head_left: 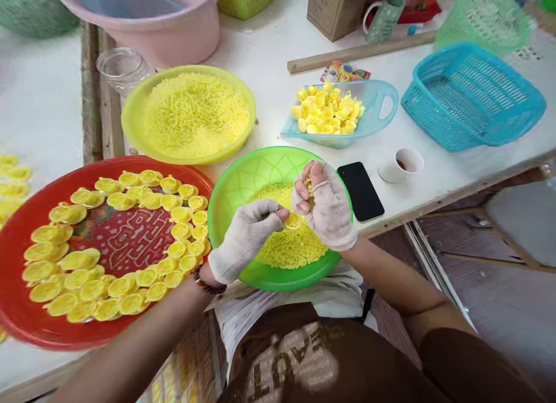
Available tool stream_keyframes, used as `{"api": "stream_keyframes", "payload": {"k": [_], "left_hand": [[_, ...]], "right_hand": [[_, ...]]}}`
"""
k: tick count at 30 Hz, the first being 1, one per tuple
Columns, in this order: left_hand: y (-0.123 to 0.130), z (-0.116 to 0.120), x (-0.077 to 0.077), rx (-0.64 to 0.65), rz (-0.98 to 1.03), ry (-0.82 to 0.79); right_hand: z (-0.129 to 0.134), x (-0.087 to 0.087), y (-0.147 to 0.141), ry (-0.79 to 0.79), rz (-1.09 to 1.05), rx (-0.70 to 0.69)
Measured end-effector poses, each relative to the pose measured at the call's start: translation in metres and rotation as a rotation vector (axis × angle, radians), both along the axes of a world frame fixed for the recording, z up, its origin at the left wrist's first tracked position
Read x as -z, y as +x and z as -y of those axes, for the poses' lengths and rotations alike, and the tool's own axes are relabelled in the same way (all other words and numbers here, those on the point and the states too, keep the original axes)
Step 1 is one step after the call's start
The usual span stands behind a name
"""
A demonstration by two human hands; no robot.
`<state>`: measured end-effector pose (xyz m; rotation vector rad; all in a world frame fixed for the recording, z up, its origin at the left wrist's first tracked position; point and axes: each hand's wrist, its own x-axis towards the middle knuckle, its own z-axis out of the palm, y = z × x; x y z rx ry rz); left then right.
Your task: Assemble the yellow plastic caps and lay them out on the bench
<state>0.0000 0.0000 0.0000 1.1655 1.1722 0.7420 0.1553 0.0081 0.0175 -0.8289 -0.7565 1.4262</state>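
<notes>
While your left hand (245,238) pinches a small yellow cup (292,220) between thumb and forefinger, your right hand (332,209) curls its fingers in around yellow granules (310,186), and you're working over the green bowl (232,177)! The step looks like bringing granules and cup together; from here, the next move seems to call for a steady left pinch and a controlled right grip. And the cup? It's right at your left fingertips, just below the curled right fingers, above loose granules; whether those right fingers touch it, you can't tell.
</notes>
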Motion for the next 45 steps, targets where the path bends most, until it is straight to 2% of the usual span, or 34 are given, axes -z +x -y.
{"api": "stream_keyframes", "payload": {"k": [5, 9, 15, 19, 22, 24, 26, 30, 33, 35, 37, 40, 43, 45], "left_hand": [[-0.008, 0.003, -0.001, -0.074, 0.146, -0.125], [-0.011, 0.004, 0.003, -0.156, 0.256, -0.227], [-0.011, 0.004, 0.007, -0.161, 0.180, -0.111], [-0.011, 0.006, 0.004, -0.165, 0.171, -0.086], [-0.023, 0.008, -0.007, -0.162, 0.123, -0.049], [-0.042, 0.007, -0.016, -0.189, 0.000, 0.045], [-0.072, 0.004, -0.025, -0.284, -0.178, 0.162], [-0.155, 0.002, -0.032, -0.518, -0.717, 0.317], [-0.212, 0.000, -0.026, -0.484, -1.146, 0.290], [-0.238, -0.004, -0.019, -0.433, -1.276, 0.222], [-0.252, -0.010, -0.010, -0.413, -1.351, 0.179], [-0.259, -0.020, -0.001, -0.390, -1.433, 0.179], [-0.254, -0.026, 0.003, -0.381, -1.479, 0.196], [-0.243, -0.026, 0.000, -0.428, -1.530, 0.273]], "right_hand": [[0.006, 0.002, 0.005, -0.042, 0.041, -0.078], [0.014, 0.010, 0.011, 0.017, 0.200, -0.158], [0.020, 0.011, 0.018, 0.083, 0.567, -0.226], [0.020, 0.009, 0.019, 0.044, 0.530, -0.222], [0.023, 0.012, 0.020, -0.026, 0.447, -0.208], [0.026, 0.016, 0.020, -0.046, 0.450, -0.233], [0.028, 0.020, 0.021, -0.027, 0.515, -0.275], [0.029, 0.022, 0.018, 0.075, 0.673, -0.379], [0.028, 0.018, 0.014, 0.171, 0.788, -0.447], [0.027, 0.018, 0.012, 0.232, 0.869, -0.509], [0.027, 0.021, 0.010, 0.291, 0.966, -0.595], [0.028, 0.028, 0.007, 0.440, 1.175, -0.734], [0.032, 0.029, 0.001, 0.605, 1.470, -0.877], [0.036, 0.025, -0.006, 0.626, 1.655, -0.957]]}}
